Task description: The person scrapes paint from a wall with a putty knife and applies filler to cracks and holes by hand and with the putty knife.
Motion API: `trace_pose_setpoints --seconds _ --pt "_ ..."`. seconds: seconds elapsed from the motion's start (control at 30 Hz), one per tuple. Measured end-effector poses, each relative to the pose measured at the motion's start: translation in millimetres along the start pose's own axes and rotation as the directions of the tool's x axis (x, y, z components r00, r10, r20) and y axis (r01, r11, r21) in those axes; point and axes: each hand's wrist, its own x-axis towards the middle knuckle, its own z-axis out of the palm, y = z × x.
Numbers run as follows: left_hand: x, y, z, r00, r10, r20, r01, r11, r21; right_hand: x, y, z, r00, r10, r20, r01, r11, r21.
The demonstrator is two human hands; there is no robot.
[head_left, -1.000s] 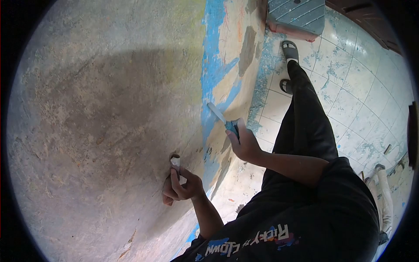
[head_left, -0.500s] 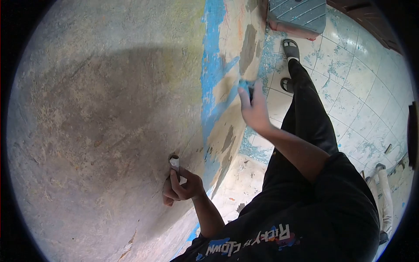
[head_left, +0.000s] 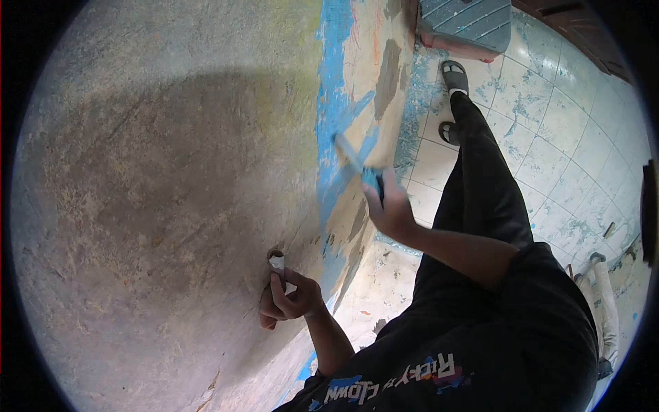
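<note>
My right hand (head_left: 393,209) is closed around the turquoise handle of a scraper (head_left: 351,154). Its pale, blurred blade slants up and left, with the tip over the blue paint band (head_left: 328,103) on the wall. Lower down, my left hand (head_left: 292,301) is held close to the grey wall surface (head_left: 158,206). Its fingers pinch a short, whitish tube-like piece (head_left: 276,262) with a dark opening at its upper end; I cannot tell what kind of thing it is.
At the top stands a grey ridged plastic step (head_left: 467,27). White floor tiles (head_left: 549,151) carry scattered turquoise paint flakes. My sandalled foot (head_left: 454,75) is on them. Pale pipe-like legs (head_left: 605,316) stand at the right. Bare, peeled patches (head_left: 388,75) show beside the blue band.
My right hand has moved down and slightly left, and the scraper's blade now points across to the blue band. My left hand, with the whitish piece, has shifted slightly downward.
</note>
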Motion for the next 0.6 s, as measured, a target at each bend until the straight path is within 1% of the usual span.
trace_pose_setpoints --seconds 0.03,0.1,0.17,0.27,0.3,0.4,0.5,0.57,0.6 --pt "-5 -4 0 1.000 0.002 0.001 -0.002 1.000 0.001 -11 -2 -3 0.991 0.083 0.103 -0.083 0.997 -0.003" --pt "-10 -8 1 1.000 0.004 0.002 -0.004 1.000 0.010 -21 -8 -3 0.980 0.123 0.155 -0.133 0.989 0.061" --pt "-11 -8 1 1.000 0.004 0.003 -0.004 1.000 0.027 -16 -10 -3 0.966 0.171 0.194 -0.184 0.981 0.054" --pt "-3 -4 2 1.000 -0.001 -0.024 0.000 1.000 -0.027 -10 -16 -9 0.946 0.224 0.232 -0.239 0.970 0.037" --pt "-4 -4 0 1.000 -0.008 -0.011 0.008 1.000 -0.026 -10 -18 -11 0.940 0.238 0.244 -0.253 0.967 0.031" --pt "-4 -3 0 1.000 -0.023 -0.004 0.023 0.999 -0.031 -21 -18 -9 0.963 0.175 0.206 -0.179 0.984 0.000" --pt "-3 -2 1 1.000 -0.027 -0.008 0.026 0.998 -0.057 -23 -16 -6 0.969 0.138 0.205 -0.150 0.988 0.045" --pt "-4 -1 -3 0.999 -0.030 0.020 0.032 0.997 -0.076 -21 -12 -9 0.958 0.164 0.236 -0.179 0.983 0.042" --pt "-2 -1 -5 1.000 -0.005 0.030 0.007 0.999 -0.043 -22 -11 -10 0.951 0.177 0.253 -0.194 0.980 0.043"
